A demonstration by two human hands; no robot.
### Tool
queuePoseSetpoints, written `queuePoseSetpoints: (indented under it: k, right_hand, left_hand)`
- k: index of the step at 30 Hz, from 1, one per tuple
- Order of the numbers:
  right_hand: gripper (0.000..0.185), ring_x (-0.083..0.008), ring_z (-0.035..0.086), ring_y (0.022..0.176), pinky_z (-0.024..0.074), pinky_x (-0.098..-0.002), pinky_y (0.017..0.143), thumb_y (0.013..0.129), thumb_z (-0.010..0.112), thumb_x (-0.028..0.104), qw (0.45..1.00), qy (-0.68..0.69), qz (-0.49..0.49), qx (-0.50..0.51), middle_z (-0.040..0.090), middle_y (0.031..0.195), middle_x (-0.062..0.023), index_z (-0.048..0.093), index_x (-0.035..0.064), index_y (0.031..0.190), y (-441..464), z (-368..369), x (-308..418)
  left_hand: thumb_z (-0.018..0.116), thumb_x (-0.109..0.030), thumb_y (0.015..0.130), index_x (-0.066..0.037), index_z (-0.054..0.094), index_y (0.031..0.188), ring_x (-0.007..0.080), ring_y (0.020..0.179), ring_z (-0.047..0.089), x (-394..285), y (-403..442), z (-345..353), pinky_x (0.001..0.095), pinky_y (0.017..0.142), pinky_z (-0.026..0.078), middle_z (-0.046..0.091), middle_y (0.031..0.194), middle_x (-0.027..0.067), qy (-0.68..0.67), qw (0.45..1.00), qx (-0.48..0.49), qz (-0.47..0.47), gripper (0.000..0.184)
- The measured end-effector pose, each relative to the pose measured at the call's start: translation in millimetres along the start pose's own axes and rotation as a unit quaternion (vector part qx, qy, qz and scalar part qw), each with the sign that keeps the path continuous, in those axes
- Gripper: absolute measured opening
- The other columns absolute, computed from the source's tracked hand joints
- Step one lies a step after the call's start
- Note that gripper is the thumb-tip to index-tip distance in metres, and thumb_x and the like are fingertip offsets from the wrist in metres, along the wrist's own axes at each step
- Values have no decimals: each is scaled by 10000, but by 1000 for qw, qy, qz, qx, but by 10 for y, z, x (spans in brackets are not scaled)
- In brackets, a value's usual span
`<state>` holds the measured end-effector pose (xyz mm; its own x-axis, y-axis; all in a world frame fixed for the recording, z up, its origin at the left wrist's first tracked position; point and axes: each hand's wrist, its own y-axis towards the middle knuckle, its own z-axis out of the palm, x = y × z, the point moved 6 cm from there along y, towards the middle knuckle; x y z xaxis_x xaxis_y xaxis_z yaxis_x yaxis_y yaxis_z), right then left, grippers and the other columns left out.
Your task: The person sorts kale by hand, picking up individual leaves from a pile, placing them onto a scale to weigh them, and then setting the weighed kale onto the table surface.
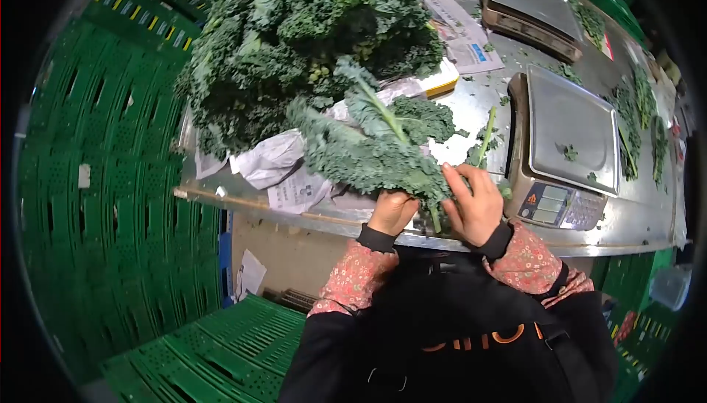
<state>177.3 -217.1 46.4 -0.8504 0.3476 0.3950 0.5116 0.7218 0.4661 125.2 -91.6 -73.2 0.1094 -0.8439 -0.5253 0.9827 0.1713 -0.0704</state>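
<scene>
Several kale leaves (368,153) are bunched over the table's front edge, in front of me. My left hand (394,211) is closed round the lower part of this bunch, its fingers partly hidden under the leaves. At the bunch's right side is my right hand (475,203), thumb and fingers curved against a leaf edge; a gap shows between thumb and index finger. A stem end (435,219) pokes down between the two hands. Just beyond my right hand, a loose kale stem (487,136) lies on the metal table.
A large kale heap (309,42) rises at the back left on crumpled paper (272,158). To the right stands a scale (574,131) with leaf scraps on its plate; another scale (530,2) is behind it. Green crates (118,182) are stacked at the left, with one crate (213,351) below.
</scene>
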Motion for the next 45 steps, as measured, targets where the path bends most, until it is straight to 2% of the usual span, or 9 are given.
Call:
queuePoseSetpoints:
  k: [12, 16, 18, 21, 26, 27, 32, 38, 45]
  right_hand:
    - [627, -392, 458, 1137, 375, -390, 933, 825, 516, 50, 935, 249, 246, 62, 401, 1283, -280, 232, 2, 1382, -427, 0, -592]
    - [801, -395, 477, 990, 399, -395, 863, 766, 660, 191, 975, 207, 74, 33, 458, 1140, -237, 200, -14, 1390, -394, -209, -478]
    - [886, -386, 477, 971, 402, -387, 856, 739, 686, 216, 984, 169, 60, 24, 441, 1163, -247, 145, -37, 1393, -369, -340, -548]
    - [914, -402, 414, 1158, 320, -413, 985, 728, 670, 107, 978, 192, 76, 28, 358, 1288, -266, 68, -43, 1399, -440, -504, -754]
    - [796, -315, 270, 1312, 199, -366, 1074, 763, 579, 37, 938, 311, 145, -53, 271, 1402, -240, 96, -81, 1384, -534, -912, -1358]
    - [769, -317, 276, 1309, 201, -368, 1073, 768, 567, 40, 958, 233, 138, -95, 275, 1399, -243, 118, -84, 1380, -509, -1076, -1482]
    - [757, -334, 313, 1292, 249, -344, 1049, 742, 565, 33, 957, -33, 169, -234, 297, 1384, -260, 172, -67, 1382, -553, -1639, -2277]
    - [993, -396, 506, 1005, 455, -436, 787, 645, 662, 159, 894, -147, 411, 105, 455, 1111, -243, 57, 55, 1426, -985, -1387, -2882]
    - [1084, -409, 442, 1060, 405, -425, 883, 605, 764, 325, 901, -214, 376, -19, 405, 1177, -257, 106, 35, 1417, -903, -1662, -2402]
  left_hand:
    - [577, -12, 838, 18, 573, 1074, 180, 942, 590, 362, -22, 427, 289, 839, 448, 615, 1039, 84, 212, 964, -148, -68, 238]
    - [555, -43, 820, -27, 550, 1050, 294, 778, 590, 468, -27, 921, 360, 748, 449, 609, 873, 129, 592, 776, 54, 212, 231]
    - [517, -134, 873, -41, 554, 1080, 217, 907, 581, 863, 140, 813, 350, 830, 434, 610, 984, 70, -77, 982, -92, -144, 229]
    - [501, -214, 904, -36, 541, 1153, 154, 1021, 538, 921, 330, 1117, 313, 902, 407, 582, 1114, 54, 118, 974, 42, -189, 309]
    - [572, -429, 846, -5, 426, 1271, 188, 1118, 483, 558, 664, 2102, 288, 949, 366, 512, 1216, 180, 599, 730, 263, -197, 617]
    - [602, -414, 829, -12, 319, 1344, 222, 1233, 373, 585, 839, 2019, 314, 1004, 321, 361, 1353, 212, 655, 693, 291, 78, 712]
    - [629, -200, 827, -22, 260, 1389, 242, 1283, 333, -583, 1340, 1755, 330, 1027, 319, 286, 1424, 159, 617, 765, 104, 156, 695]
    - [553, -166, 766, -4, 519, 1197, 328, 1120, 510, -3150, 1126, 1290, 375, 938, 410, 553, 1169, 208, 774, 441, -214, 401, 462]
    - [564, -186, 709, -8, 545, 1164, 349, 1035, 553, -5304, 1707, 114, 391, 891, 448, 592, 1096, 205, 918, 275, -265, 103, 489]
